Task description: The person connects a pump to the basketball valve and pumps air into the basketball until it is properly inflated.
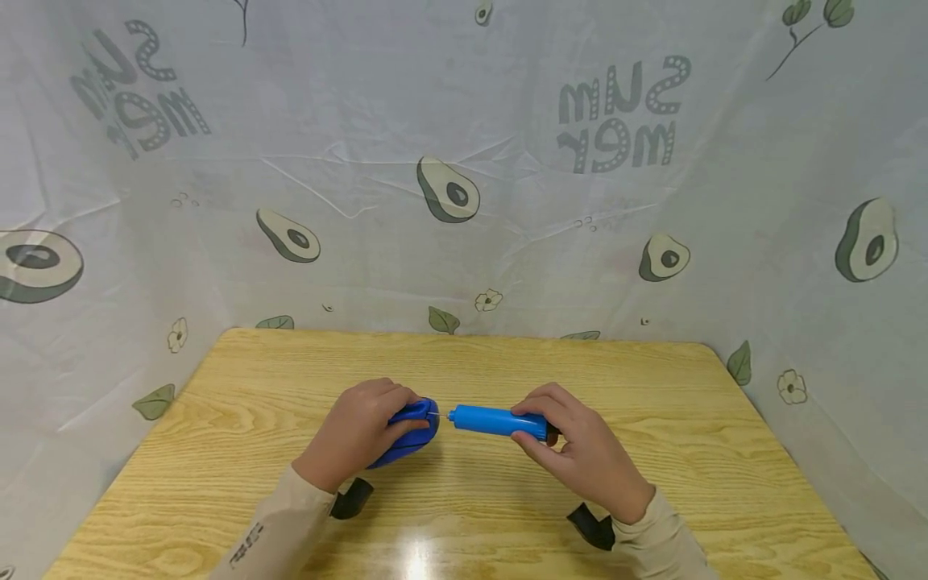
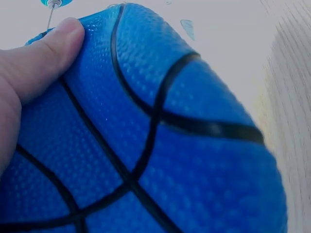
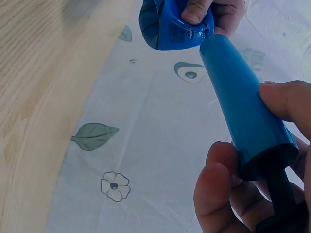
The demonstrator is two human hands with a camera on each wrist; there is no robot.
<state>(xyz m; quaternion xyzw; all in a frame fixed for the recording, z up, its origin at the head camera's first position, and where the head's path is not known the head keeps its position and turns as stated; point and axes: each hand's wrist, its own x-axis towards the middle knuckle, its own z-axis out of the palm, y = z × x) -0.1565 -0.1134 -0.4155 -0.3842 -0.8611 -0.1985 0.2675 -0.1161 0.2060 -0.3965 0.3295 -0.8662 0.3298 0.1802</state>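
A deflated blue ball (image 2: 194, 170) with black lines and a pebbled skin is gripped by my left hand (image 1: 370, 423), the thumb pressing its folded side in the left wrist view. My right hand (image 1: 580, 447) holds a blue hand pump (image 1: 489, 420) by its rear end, with fingers and thumb around the barrel. From the pump's front a thin needle (image 1: 441, 415) points left, its tip right at the ball where my left fingers pinch it. A black plunger rod (image 3: 279, 189) shows behind the barrel in the right wrist view.
Both hands are over a light wooden table (image 1: 464, 507). A pale curtain (image 1: 362, 234) printed with avocados and leaves hangs behind the table and along its sides. Dark straps (image 1: 353, 498) show by both wrists.
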